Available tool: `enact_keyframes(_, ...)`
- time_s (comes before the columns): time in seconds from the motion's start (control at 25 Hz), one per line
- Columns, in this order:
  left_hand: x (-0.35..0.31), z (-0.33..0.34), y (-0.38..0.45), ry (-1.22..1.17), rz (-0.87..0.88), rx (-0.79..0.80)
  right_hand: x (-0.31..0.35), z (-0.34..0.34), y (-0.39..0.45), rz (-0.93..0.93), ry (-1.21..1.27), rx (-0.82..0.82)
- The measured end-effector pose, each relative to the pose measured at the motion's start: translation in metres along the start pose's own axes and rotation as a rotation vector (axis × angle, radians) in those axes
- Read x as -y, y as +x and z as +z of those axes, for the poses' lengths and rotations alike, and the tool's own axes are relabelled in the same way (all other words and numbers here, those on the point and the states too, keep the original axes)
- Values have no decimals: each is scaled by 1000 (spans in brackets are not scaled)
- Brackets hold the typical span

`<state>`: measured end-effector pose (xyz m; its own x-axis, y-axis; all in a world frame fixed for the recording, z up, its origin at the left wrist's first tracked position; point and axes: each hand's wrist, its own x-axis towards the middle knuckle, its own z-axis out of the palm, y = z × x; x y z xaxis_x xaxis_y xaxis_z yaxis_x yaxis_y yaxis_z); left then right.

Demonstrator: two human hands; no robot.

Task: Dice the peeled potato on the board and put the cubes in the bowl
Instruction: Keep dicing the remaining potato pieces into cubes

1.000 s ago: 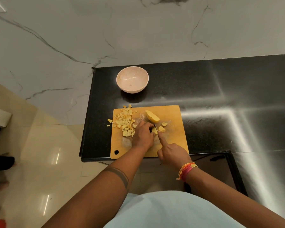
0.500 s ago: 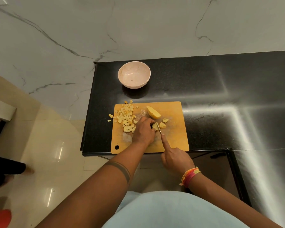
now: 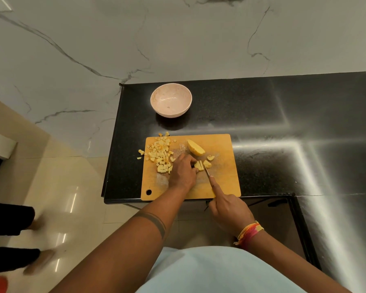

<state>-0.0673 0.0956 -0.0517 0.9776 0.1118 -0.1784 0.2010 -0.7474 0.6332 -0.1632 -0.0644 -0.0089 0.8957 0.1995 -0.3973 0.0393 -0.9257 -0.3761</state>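
Black stone bench (image 3: 262, 115), wooden cutting board (image 3: 224, 180) lying at its front edge, near the front-left corner; hanging hole at the board's front-left corner.

Bowl (image 3: 171, 100): pale pink, upright, on the bench behind the board, close to the back-left corner and apart from the board. Nothing in it but faint specks; no cubes inside.

Diced cubes (image 3: 161, 155): loose heap on the left part of the board, up to its back-left corner. A few stray cubes (image 3: 141, 152) lie off the board's left edge on the bench, and a couple sit at the board's back edge.

Uncut potato half (image 3: 195, 147): flat side up, near the middle of the board's back edge. Two small offcuts (image 3: 209, 161) just right of the cutting spot.

Left hand (image 3: 183, 171): fingers curled down over a sliced potato piece (image 3: 198, 165) at mid-board, holding it in place.

Right hand (image 3: 228, 206): wrapped round the knife handle, index finger stretched along the spine. Knife (image 3: 206, 170) blade stands against the right face of the sliced piece. Coloured thread bands (image 3: 248, 233) on the right wrist.

Left of the bench: glossy tiled floor (image 3: 68, 187), with another person's legs (image 3: 11, 229) at the far left, blurred.
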Motion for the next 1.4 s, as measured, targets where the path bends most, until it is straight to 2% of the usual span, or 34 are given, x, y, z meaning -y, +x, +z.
enact_keyframes(0.44, 1, -2, 1, -16, -16, -3, 20, -5, 42, -5, -20, 35)
enact_keyframes(0.8, 1, 0, 1, -27, -35, -5, 3, 10, 11, -17, -53, 76)
enact_keyframes(1.08, 1, -2, -1, -49, -38, -13, -3, 8, -3, -19, -29, 25)
enact_keyframes(1.4, 0, -2, -3, -53, -70, -43, 10, 0, 29, -40, -11, 23)
